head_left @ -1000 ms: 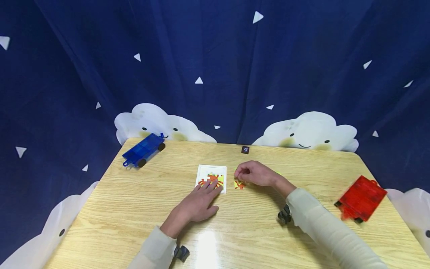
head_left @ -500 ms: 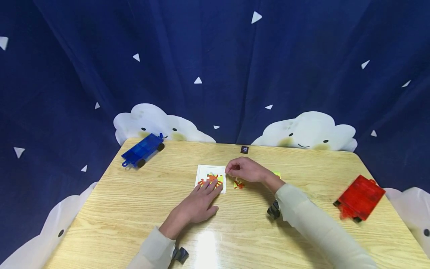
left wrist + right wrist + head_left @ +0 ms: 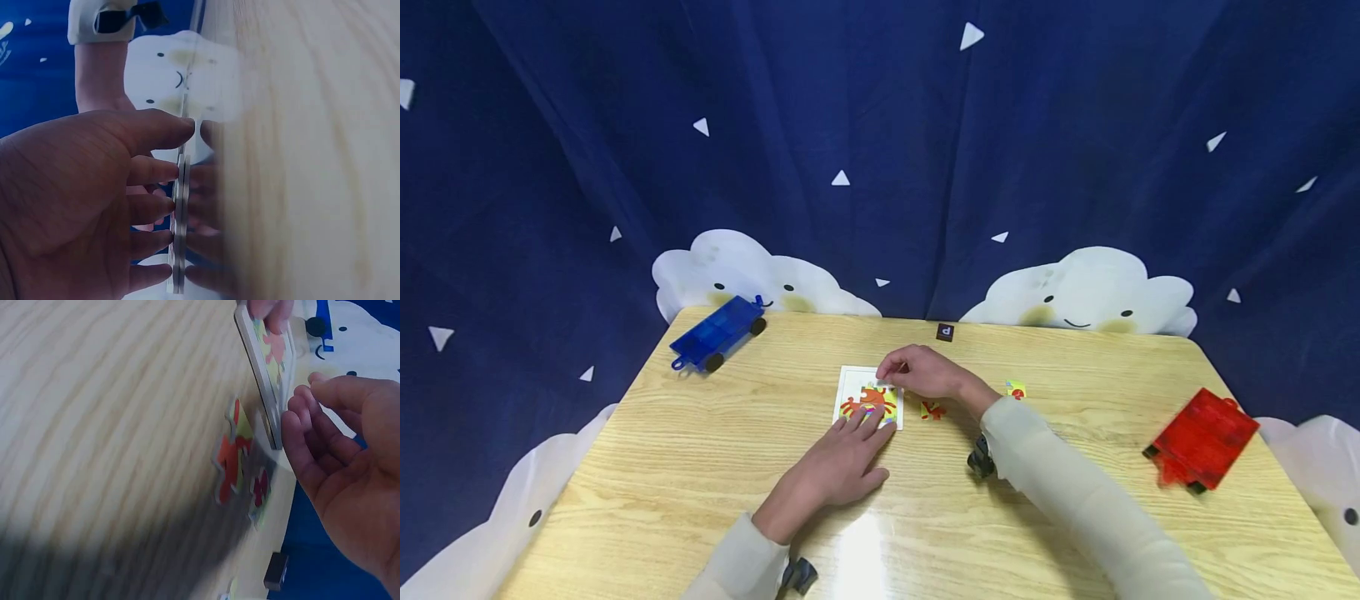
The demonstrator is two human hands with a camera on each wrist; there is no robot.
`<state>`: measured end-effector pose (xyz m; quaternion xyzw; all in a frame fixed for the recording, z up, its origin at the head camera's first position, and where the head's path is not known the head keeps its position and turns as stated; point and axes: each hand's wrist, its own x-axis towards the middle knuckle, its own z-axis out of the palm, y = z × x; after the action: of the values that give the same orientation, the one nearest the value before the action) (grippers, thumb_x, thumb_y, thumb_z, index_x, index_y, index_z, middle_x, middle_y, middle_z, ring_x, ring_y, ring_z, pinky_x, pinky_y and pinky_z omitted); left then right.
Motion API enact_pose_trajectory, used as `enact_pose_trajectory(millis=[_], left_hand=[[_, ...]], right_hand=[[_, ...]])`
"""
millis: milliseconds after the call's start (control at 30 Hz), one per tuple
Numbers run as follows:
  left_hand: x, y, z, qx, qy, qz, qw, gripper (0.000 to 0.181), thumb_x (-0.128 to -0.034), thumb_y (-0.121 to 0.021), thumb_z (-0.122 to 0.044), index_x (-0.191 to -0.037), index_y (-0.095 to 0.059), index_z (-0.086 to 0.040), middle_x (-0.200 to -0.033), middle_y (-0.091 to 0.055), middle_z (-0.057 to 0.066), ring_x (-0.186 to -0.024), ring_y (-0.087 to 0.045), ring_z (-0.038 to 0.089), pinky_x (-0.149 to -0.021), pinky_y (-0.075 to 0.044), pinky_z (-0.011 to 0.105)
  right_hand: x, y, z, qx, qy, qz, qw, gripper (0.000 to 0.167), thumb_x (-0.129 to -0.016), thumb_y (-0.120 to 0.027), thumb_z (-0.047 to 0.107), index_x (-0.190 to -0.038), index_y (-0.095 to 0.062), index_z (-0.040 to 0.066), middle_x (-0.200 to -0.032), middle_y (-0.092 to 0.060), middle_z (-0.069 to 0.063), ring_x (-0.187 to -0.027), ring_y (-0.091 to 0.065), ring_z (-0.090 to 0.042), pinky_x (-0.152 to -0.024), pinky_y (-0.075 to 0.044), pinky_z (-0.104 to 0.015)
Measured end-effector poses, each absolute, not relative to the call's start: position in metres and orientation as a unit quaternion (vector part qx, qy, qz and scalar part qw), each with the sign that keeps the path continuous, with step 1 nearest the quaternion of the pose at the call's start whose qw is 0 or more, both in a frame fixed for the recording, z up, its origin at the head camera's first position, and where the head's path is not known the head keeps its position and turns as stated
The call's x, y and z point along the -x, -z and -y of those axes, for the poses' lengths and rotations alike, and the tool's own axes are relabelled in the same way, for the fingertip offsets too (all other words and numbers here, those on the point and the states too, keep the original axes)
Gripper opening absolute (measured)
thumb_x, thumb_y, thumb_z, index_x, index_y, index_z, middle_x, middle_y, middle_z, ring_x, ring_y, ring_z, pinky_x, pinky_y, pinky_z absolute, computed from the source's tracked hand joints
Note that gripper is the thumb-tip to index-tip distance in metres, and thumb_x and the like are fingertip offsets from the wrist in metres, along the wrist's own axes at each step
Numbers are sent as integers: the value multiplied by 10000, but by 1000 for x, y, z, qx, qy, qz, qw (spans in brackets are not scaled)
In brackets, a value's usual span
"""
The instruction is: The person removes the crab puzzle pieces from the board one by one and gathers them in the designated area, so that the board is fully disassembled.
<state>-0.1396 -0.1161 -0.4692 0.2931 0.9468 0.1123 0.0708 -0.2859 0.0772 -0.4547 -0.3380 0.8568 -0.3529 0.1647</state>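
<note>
- Jigsaw puzzle (image 3: pixel 852 379) lies flat in its white tray just beyond the left grip, with its upper right corner under the right grip's fingertips; the fitted pieces show an orange figure on yellow.
- Left grip (image 3: pixel 841 468) is spread wide, palm down, the straight fingers resting on the puzzle's near part and the thumb out to the side, off the tray.
- Right grip (image 3: pixel 925 372) is narrow, the fingers curved and the thumb close to their tips; whether a piece is between them I cannot tell.
- One loose piece (image 3: pixel 933 410), red and yellow, lies just on the near side of the right grip.
- In the right wrist view, a small red piece (image 3: pixel 260 491) sits near that one, beneath the right grip.
- A yellow piece (image 3: pixel 1016 390) lies to the right of the right grip, beside the forearm.
- Beyond the right grip is a dark block (image 3: pixel 945 332) with a pale letter.
- The blue wagon (image 3: pixel 718 333) stands well to the left of the right grip and farther out than the left grip; the red wagon (image 3: pixel 1206 439) is well to the right of both, on the same wooden tabletop (image 3: pixel 700 433).
</note>
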Motion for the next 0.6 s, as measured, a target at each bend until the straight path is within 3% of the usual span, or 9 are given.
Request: enact_pose_trajectory(millis=[267,600], left_hand=[[140,469,116,-290,-113,-947,73,634,-1026,-587,-387,-1562,-449,-78,-1621,-363,173,-1487,-312,403,-1161,-318,568],[139,468,116,-286,-154,-941,95,624,-1033,-602,-340,-1563,-437,-55,-1628,-333,202,-1496,-272,431,-1167,-289,595]], right_hand=[[282,459,-65,354,384,-835,171,239,-986,-533,-71,-1110,-728,-9,-1036,-727,-114,-938,-685,-248,-840,-533,-300],[281,466,-62,350,365,-850,149,316,-932,-493,-86,-1149,-703,4,-1089,-719,-77,-1020,-656,-208,-917,-518,-330]])
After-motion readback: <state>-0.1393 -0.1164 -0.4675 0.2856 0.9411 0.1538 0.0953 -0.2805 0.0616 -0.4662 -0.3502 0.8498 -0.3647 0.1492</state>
